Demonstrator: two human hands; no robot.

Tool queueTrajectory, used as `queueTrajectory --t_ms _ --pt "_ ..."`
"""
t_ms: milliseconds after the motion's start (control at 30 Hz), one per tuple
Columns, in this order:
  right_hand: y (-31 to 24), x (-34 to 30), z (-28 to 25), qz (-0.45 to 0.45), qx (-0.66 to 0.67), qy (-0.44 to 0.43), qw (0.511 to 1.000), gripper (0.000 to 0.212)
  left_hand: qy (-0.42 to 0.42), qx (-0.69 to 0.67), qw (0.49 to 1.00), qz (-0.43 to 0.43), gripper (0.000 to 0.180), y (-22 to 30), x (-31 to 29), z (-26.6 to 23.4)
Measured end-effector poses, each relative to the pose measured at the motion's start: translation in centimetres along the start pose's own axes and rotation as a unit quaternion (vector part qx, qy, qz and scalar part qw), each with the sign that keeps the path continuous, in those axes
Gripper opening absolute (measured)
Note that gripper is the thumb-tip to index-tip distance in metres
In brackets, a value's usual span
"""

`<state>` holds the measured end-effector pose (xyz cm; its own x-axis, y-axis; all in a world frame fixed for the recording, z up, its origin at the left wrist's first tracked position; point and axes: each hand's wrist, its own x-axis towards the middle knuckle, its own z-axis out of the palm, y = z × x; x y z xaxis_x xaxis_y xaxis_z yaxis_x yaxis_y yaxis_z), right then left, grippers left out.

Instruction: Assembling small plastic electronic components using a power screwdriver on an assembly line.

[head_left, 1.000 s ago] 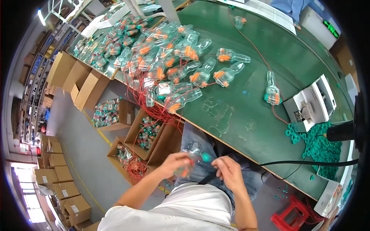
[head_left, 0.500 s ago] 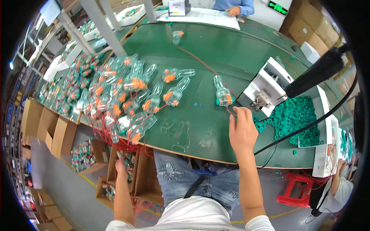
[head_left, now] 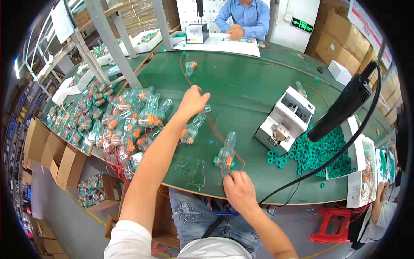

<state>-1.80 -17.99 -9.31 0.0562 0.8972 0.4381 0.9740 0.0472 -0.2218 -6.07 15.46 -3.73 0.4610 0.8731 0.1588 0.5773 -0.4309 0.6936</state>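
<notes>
Stretched far out over the green table, my left hand [head_left: 194, 102] has its fingers curled on a thin red wire [head_left: 186, 77], thumb up; the pinch itself is partly hidden. Close to the front edge, my right hand [head_left: 239, 187] closes on the wire's other stretch, just below a clear plastic bottle-shaped piece [head_left: 226, 152] with orange and teal parts. That piece lies flat with its neck pointing away from me. Beyond my left hand rests another small clear piece [head_left: 190, 68]. Under my left forearm, a similar piece [head_left: 193, 129] is partly covered.
Many clear bottle-shaped pieces [head_left: 125, 116] heap up on the left with tangled red wires. On the right, a white machine [head_left: 285, 121] stands beside loose teal rings [head_left: 321, 151] and a hanging black tool [head_left: 340, 105]. A co-worker [head_left: 246, 19] sits across. Open cartons [head_left: 71, 155] stand left.
My left hand has risen from the cartons below the table and reached far across it. My right hand has come nearer and left, and the bottle-shaped piece has slid toward me. The view has tilted up.
</notes>
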Motion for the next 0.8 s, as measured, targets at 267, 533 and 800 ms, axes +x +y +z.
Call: queueTrajectory --t_ms 267,533,800 --pt "2.9 -1.8 -0.7 0.099 0.054 0.034 0.993 0.031 0.101 0.328 0.939 -0.028 0.055 -6.5 15.4 4.4" --pt "2.6 1.3 -3.5 0.141 0.002 0.09 0.986 0.036 0.123 0.253 0.957 0.07 0.046 -10.4 30.2 4.8" --pt "2.7 0.0 -1.5 0.183 0.046 0.017 0.982 0.037 -0.022 0.383 0.922 -0.05 0.047 -5.6 32.0 9.1"
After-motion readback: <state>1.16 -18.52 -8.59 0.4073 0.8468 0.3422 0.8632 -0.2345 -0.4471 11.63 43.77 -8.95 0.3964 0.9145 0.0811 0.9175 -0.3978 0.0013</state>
